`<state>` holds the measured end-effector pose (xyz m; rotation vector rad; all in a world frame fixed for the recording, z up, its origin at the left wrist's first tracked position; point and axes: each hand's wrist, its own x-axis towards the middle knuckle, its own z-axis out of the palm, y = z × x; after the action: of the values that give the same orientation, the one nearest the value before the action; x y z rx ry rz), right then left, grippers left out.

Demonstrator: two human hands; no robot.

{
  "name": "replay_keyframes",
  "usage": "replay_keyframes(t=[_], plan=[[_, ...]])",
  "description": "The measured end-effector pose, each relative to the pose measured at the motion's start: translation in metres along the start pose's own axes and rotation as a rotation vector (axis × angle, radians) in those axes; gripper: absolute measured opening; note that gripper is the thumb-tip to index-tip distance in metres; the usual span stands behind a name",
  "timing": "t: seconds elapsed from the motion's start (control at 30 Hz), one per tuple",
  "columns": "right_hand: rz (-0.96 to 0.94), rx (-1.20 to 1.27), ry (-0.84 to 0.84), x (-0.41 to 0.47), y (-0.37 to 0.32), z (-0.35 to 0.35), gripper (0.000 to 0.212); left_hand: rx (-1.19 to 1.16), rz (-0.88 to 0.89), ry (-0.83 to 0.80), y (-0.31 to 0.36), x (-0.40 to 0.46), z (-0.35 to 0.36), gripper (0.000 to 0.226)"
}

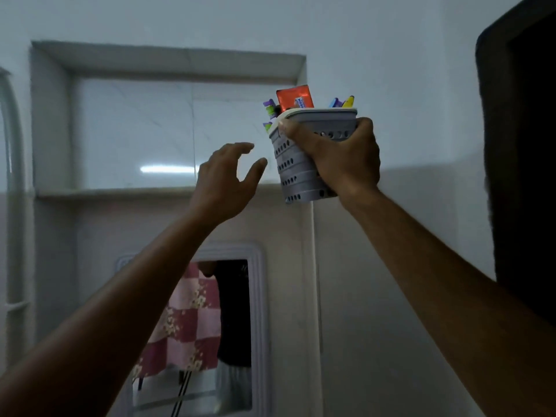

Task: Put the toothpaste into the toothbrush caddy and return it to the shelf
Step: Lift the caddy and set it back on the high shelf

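Note:
My right hand [343, 159] grips a grey perforated toothbrush caddy [293, 168], raised high and tilted slightly, near the right edge of a wall niche. The red-orange end of a toothpaste tube [294, 96] sticks up out of the caddy, with colourful toothbrush handles [343, 101] on both sides of it. My left hand [224, 182] is raised just left of the caddy, fingers spread and curled, holding nothing and not touching it. The niche's shelf ledge [117, 192] runs below and to the left of both hands.
The recessed niche [135, 130] has a glossy marble-like back. A white-framed mirror [258, 326] hangs below, reflecting a pink checked cloth. A dark door frame [520, 145] stands at the right. A white pipe [13, 182] runs down the left wall.

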<state>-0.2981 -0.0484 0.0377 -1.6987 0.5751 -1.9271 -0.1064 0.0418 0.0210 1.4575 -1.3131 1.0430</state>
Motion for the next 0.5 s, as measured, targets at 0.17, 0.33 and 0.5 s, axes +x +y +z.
replay_keyframes(t=[0.17, 0.33, 0.5], plan=[[-0.021, 0.012, 0.061, 0.038, -0.024, 0.020, 0.111, -0.001, -0.018, 0.032, -0.005, 0.034, 0.000, 0.051], [-0.023, 0.018, 0.114, 0.064, -0.020, 0.048, 0.115, 0.067, -0.031, -0.017, -0.023, 0.052, 0.009, 0.052], [-0.013, -0.018, 0.136, 0.070, 0.006, 0.085, 0.117, 0.129, -0.090, -0.114, -0.050, 0.051, 0.031, 0.054]])
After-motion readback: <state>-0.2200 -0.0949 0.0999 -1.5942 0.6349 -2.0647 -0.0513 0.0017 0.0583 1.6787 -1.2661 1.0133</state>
